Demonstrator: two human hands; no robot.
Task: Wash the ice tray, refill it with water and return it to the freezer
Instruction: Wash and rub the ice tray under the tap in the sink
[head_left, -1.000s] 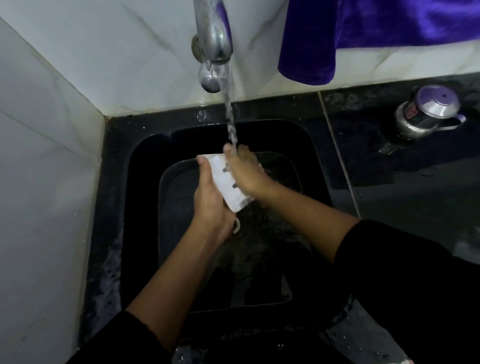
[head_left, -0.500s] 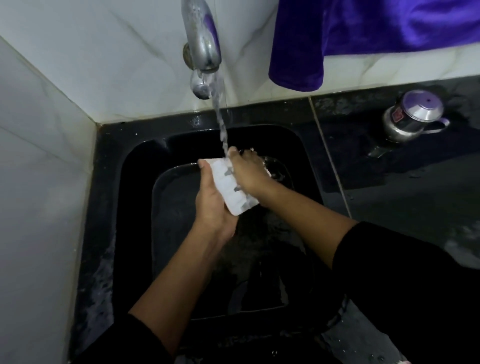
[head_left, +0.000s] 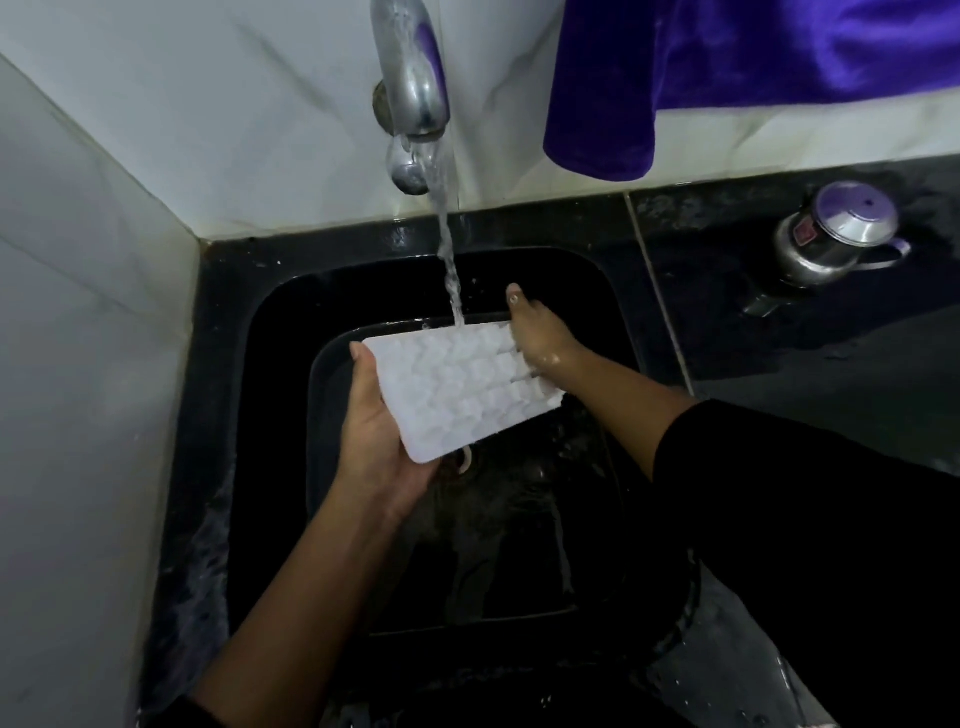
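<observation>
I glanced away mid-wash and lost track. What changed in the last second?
The ice tray turned from nearly edge-on to flatter, its broad bumpy face now toward the camera, the water stream hitting its far edge. The right hand slid off the tray's face to its right end. Unchanged: the left hand grips the left end, the tap runs, the steel mug sits on the counter.
</observation>
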